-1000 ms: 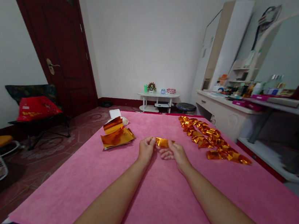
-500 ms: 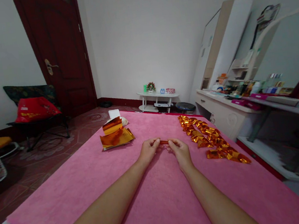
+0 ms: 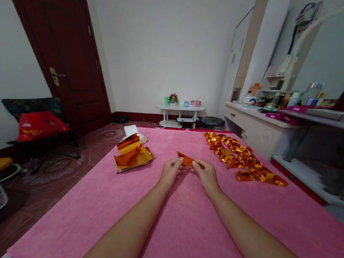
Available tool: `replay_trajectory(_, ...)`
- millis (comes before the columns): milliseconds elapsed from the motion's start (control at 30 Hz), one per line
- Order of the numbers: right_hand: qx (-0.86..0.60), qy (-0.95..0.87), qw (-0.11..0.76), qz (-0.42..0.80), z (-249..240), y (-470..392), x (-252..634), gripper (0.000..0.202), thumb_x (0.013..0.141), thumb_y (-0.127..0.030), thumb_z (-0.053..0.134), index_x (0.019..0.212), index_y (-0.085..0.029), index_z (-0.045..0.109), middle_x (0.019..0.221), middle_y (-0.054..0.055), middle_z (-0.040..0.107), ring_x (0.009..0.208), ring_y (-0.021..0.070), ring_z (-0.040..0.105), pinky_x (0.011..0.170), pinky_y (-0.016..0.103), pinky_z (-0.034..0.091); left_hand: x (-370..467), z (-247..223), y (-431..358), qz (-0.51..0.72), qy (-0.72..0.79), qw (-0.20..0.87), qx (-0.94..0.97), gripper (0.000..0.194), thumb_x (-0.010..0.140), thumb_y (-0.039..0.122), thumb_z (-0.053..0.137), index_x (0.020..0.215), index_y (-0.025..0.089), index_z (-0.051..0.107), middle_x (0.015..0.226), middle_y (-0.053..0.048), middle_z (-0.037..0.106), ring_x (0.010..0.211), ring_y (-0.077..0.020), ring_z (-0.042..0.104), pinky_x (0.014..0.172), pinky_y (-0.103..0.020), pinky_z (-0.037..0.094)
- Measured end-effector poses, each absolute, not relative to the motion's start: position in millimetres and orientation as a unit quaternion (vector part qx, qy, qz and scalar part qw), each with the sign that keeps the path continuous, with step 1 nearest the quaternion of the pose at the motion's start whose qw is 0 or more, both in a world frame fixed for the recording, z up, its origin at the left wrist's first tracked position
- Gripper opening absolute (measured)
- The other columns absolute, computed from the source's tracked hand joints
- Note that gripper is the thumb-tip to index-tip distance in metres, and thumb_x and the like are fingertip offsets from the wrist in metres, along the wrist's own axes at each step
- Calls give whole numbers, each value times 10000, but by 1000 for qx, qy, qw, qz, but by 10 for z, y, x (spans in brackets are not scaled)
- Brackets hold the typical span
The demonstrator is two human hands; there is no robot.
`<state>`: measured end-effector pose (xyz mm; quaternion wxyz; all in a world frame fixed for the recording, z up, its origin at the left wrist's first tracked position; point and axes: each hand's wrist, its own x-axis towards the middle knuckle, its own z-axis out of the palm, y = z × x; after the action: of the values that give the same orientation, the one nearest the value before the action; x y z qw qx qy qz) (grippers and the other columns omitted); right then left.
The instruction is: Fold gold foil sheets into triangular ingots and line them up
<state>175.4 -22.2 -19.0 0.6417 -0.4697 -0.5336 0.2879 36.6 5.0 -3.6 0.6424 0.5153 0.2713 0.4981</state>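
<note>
A small piece of folded orange-gold foil paper [image 3: 187, 160] is held between my two hands above the pink cloth [image 3: 179, 229]. My left hand [image 3: 172, 173] pinches its left end, and a pointed corner of the foil sticks up by the thumb. My right hand [image 3: 206, 172] grips the right end between thumb and fingers. Ahead on the left lies a stack of flat gold foil sheets [image 3: 134, 158]. Over on the right, several folded gold foil pieces [image 3: 245, 157] lie in rows.
Behind the sheets sit a white box [image 3: 130, 130] and a pale bundle. A white dressing table [image 3: 260, 123] crowded with bottles stands on the right. At the left is a folding chair [image 3: 32, 103] with a red bag [image 3: 40, 125]. A low white table [image 3: 180, 108] stands by the far wall.
Between my hands, the foil has gone from a narrow strip to a wider shape with a raised pointed corner. Both hands stay in nearly the same place.
</note>
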Motion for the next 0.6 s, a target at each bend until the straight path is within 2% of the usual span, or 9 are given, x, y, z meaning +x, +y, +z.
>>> replay_trajectory(233, -478, -592, 607, 228, -106, -314, 1724, 273, 777, -375, 559, 924, -204, 713, 892, 67, 662, 749, 191, 611, 605, 288, 513, 325, -13, 67, 525, 280, 675, 436, 391, 706, 415, 680, 890, 71, 645, 765, -124, 704, 666, -154, 669, 611, -220, 526)
replay_trajectory(600, -478, -552, 621, 285, -102, -308, 1681, 320, 759, -432, 579, 922, -182, 695, 886, 73, 680, 746, 196, 632, 641, 302, 535, 346, -39, 65, 520, 264, 673, 456, 430, 681, 460, 691, 810, 51, 659, 756, -138, 700, 672, -160, 663, 687, -265, 522)
